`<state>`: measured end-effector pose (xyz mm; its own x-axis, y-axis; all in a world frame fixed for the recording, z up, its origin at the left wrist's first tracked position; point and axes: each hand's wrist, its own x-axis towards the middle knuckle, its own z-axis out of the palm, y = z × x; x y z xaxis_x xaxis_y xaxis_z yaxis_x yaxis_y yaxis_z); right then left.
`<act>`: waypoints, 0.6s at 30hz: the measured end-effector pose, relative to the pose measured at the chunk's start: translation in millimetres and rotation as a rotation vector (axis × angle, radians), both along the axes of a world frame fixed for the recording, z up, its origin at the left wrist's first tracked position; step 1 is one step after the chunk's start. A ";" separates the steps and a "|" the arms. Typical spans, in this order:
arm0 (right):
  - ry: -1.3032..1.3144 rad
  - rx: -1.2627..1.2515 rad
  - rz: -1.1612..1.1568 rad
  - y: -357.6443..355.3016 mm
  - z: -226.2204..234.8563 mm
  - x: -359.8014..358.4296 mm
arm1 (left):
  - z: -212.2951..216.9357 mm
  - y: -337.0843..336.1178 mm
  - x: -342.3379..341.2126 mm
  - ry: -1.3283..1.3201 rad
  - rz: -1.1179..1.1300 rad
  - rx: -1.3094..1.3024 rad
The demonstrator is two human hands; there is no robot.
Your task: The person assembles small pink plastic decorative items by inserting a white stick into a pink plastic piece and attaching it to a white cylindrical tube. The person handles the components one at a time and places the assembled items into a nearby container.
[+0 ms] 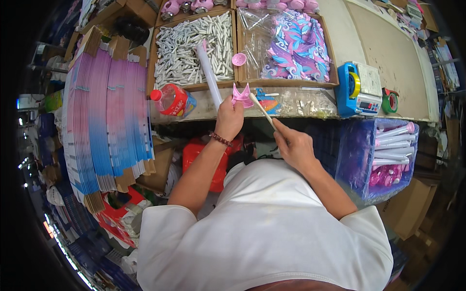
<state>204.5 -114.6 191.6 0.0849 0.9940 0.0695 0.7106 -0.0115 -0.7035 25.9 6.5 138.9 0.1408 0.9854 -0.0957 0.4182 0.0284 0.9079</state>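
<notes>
My left hand (pixel 230 115) is closed at the bench's front edge, pinching a pink crown-shaped plastic piece (pixel 242 95) whose points face away from me. Across from it, my right hand (pixel 294 144) grips a slim pale stick (pixel 262 110). The stick's wider, rounded tip touches or nearly touches the right side of the pink piece; I cannot tell which. A whitish translucent tube (pixel 208 74) leans from the box of small parts down to my left hand. Whether that hand also holds the tube is hidden.
Ahead stand a carton of small white-grey parts (pixel 174 53) and a carton of blue-purple decorated pieces (pixel 301 48). A red-capped bottle (pixel 173 100) and a blue tape dispenser (pixel 359 89) flank them. Stacked cardboard (pixel 104 121) rises at left; a blue-lined bin (pixel 357 155) of tubes sits right.
</notes>
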 end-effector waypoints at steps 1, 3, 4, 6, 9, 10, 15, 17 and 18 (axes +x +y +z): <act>-0.033 0.039 0.016 4.6 -1.4 0.1 | 1.5 -4.6 1.0 0.000 -0.006 0.004; -0.084 0.071 0.025 25.5 1.4 2.1 | 4.7 -5.9 2.0 -0.005 -0.012 0.017; -0.073 0.063 0.021 23.5 2.8 0.0 | 6.8 -0.9 0.7 -0.008 -0.009 0.030; -0.053 0.047 0.015 10.0 5.6 -6.6 | 7.1 3.0 -1.4 0.034 -0.009 0.052; -0.085 0.078 0.016 12.2 -3.6 -3.0 | 11.8 -6.1 -0.4 0.111 -0.033 0.082; -0.128 0.090 0.023 18.9 -5.7 0.8 | 12.8 -8.3 1.5 0.093 -0.034 0.113; -0.016 0.041 -0.007 1.6 -0.7 -11.2 | 12.7 2.3 -4.7 0.112 -0.017 0.105; -0.073 0.068 0.010 9.6 -1.3 -9.5 | 14.6 -3.6 -3.9 0.130 -0.029 0.116; -0.102 0.081 0.019 16.4 -2.2 -7.7 | 13.6 -5.4 -3.0 0.124 -0.016 0.121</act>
